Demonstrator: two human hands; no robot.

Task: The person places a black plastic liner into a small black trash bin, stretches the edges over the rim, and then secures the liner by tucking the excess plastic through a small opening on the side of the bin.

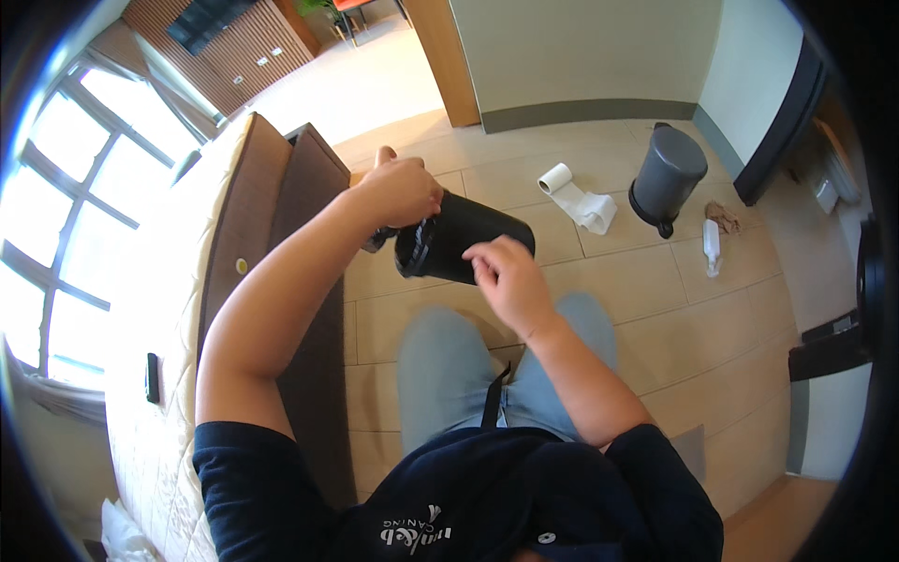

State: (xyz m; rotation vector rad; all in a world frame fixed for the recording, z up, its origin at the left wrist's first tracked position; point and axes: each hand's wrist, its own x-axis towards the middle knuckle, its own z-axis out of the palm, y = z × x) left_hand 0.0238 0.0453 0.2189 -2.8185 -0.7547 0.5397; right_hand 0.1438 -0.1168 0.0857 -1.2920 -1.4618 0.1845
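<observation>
Above my knees, a black cylindrical bucket [484, 218] is tilted on its side with its mouth towards the left. My left hand [400, 190] grips it at the rim. A shiny black plastic bag [379, 239] bunches out of the mouth, below my left hand. My right hand [509, 281] lies over the near side of the bucket, fingers bent and the index finger stretched along the wall. Whether it grips or merely touches there is not plain. The bucket's inside is mostly hidden from this angle.
On the tiled floor are a partly unrolled paper roll [558, 179], a grey pedal bin [671, 168], a white bottle [711, 242] and a crumpled brown cloth [723, 216]. A bed with a bare mattress [168, 435] stands close on my left, a black remote [152, 378] on it.
</observation>
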